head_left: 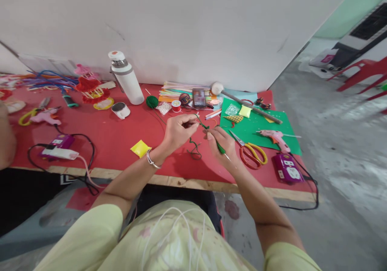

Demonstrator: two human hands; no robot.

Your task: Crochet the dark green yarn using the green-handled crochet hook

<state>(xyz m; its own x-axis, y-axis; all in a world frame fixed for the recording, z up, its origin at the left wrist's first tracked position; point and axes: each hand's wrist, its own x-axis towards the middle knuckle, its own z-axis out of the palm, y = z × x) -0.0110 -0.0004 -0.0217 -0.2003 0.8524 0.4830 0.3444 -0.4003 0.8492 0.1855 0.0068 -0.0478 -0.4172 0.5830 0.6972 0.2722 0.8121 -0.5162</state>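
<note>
My left hand [179, 130] pinches green yarn [201, 121] between thumb and fingers above the red table. My right hand [223, 144] is closed round a crochet hook [221, 148] with a green handle, its tip meeting the yarn between my hands. A small green crocheted piece seems to sit at the hook, partly hidden by fingers. One strand runs back towards a green yarn ball [151, 101]. Beneath my hands lies a curly loose green yarn tail [195, 148]. Scissors [252, 152] with red and yellow handles rest just right of my right hand.
A white bottle [130, 81] and cup [121, 110] stand at the back left. On the right are a pink glue gun [275, 137] and a purple power socket [287, 168] with a cable. A white board [181, 33] closes off the back. Another person's arm [6, 138] shows at far left.
</note>
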